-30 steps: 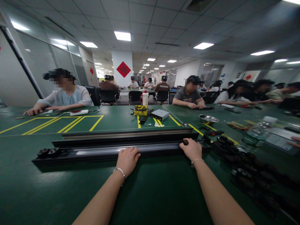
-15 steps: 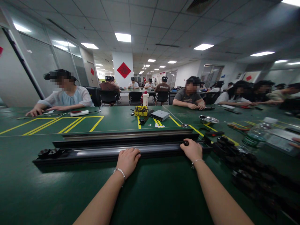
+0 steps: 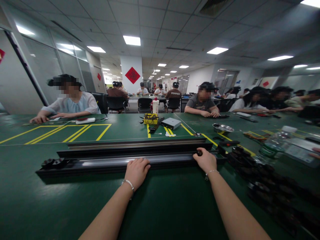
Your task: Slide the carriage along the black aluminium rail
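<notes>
A long black metal rail [image 3: 100, 163] with a shiny channel lies crosswise on the green table in front of me. My left hand [image 3: 136, 171] is closed over its near edge around the middle, fingertips partly hidden in the channel. Near the rail's right end, my right hand [image 3: 207, 160] pinches a small rounded black piece [image 3: 199, 153] between thumb and fingers. Whether that piece touches the rail I cannot tell. Black fittings [image 3: 53, 162] sit in the rail's left end. Just behind it runs a second long black rail [image 3: 140, 144], parallel to the first.
A dark heap of black parts [image 3: 272, 186] and a clear plastic bottle [image 3: 276, 143] stand at the right. Farther back are a metal bowl [image 3: 223, 128], a grey box [image 3: 171, 123] and a yellow box with cables [image 3: 150, 119]. Other people sit around the tables.
</notes>
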`<state>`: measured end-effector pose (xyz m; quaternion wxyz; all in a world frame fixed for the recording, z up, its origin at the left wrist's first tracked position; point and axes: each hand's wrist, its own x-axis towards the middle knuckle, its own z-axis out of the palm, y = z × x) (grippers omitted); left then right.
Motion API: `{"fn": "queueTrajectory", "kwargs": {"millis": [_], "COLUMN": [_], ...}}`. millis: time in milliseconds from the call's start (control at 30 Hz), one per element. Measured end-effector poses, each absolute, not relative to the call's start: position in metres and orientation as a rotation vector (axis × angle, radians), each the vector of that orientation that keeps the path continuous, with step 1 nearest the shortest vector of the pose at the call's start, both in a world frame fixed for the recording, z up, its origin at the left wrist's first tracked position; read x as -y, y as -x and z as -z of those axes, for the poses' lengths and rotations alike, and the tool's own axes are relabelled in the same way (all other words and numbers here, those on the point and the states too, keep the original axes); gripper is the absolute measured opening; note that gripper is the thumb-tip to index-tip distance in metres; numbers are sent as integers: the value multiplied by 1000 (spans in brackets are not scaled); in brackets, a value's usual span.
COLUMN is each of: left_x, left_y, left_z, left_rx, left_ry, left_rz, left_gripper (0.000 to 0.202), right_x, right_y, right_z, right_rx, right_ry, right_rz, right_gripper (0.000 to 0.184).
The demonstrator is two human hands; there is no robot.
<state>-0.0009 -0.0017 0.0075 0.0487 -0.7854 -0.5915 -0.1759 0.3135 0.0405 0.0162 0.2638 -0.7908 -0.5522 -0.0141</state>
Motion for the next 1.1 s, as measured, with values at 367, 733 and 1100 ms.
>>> {"fn": "queueTrajectory", "kwargs": {"millis": [367, 733, 1100], "left_x": [1, 1, 2], "left_y": [2, 2, 1], "left_z": [-6, -7, -8], "left_rx": [1784, 1787, 1827], "left_ry": [2392, 2399, 2410], "left_rz": [524, 532, 541], "left_gripper": [26, 26, 25], "right_x": [-39, -37, -37], "right_y": [-313, -313, -316], "right_z": [-19, -20, -20], "right_rx": [1492, 1478, 1486], "right_ry": [2145, 2163, 2172], "right_rz": [-3, -27, -36], "right_gripper": [38, 37, 36]}}
